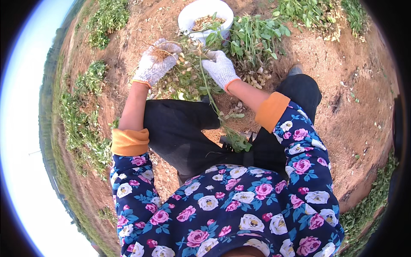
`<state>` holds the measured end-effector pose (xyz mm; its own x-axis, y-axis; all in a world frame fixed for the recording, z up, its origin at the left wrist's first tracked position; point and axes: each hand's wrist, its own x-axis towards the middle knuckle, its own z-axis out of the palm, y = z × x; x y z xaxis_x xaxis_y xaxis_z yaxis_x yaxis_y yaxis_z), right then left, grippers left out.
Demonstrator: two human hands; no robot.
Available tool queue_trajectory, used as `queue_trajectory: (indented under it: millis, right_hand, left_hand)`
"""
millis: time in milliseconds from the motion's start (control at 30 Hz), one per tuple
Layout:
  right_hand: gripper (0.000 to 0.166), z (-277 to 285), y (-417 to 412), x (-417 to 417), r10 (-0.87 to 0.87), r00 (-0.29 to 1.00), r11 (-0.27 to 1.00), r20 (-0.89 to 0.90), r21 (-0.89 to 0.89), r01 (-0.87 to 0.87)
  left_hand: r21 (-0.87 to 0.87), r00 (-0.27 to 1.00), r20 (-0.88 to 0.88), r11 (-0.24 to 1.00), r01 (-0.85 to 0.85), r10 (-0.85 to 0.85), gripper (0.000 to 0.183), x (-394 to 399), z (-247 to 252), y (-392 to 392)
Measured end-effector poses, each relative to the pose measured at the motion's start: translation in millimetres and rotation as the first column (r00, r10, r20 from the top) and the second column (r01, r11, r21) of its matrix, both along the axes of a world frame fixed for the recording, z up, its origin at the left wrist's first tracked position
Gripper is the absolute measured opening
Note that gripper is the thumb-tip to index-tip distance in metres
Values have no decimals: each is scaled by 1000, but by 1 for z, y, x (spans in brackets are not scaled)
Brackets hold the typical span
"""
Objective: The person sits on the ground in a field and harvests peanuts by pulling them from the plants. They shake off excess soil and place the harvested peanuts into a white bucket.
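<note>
My left hand [156, 63], in a grey-white knit glove with an orange cuff edge, is closed around thin brown roots [161, 53] of a peanut plant. My right hand [222, 68], gloved alike, has its fingers curled beside the plant's long green stem [205, 75]; whether it pinches anything is hidden. That stem trails down between my legs to a leafy tip [239, 142]. Just beyond both hands stands a white plastic bucket [186, 16], partly filled with peanut pods [208, 22]. Pulled peanut plants [184, 82] lie beneath the hands.
Leafy peanut plants [253, 38] lean against the bucket's right side, with loose pods [257, 78] below them. More plants with pods [308, 14] lie at the upper right. Green plant heaps [83, 119] line the left, on reddish bare soil [356, 96]. My bent legs [179, 128] flank the work spot.
</note>
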<state>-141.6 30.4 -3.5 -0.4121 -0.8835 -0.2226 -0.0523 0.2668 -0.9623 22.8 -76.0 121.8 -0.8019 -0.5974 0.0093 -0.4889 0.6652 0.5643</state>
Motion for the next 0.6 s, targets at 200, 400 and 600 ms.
queue_trajectory:
  millis: [200, 400, 600]
  right_hand:
    - [47, -33, -19, 3, 125, 961, 989, 247, -107, -101]
    - [40, -7, -17, -6, 201, 967, 980, 159, -31, -199]
    - [40, 17, -16, -2, 322, 800, 943, -506, 96, -318]
  left_hand:
    - [-6, 999, -28, 999, 39, -40, 20, 5, -6, -8]
    - [149, 998, -59, 989, 11, -2, 22, -4, -7, -2]
    - [-16, 987, 69, 989, 149, -148, 54, -5, -14, 0]
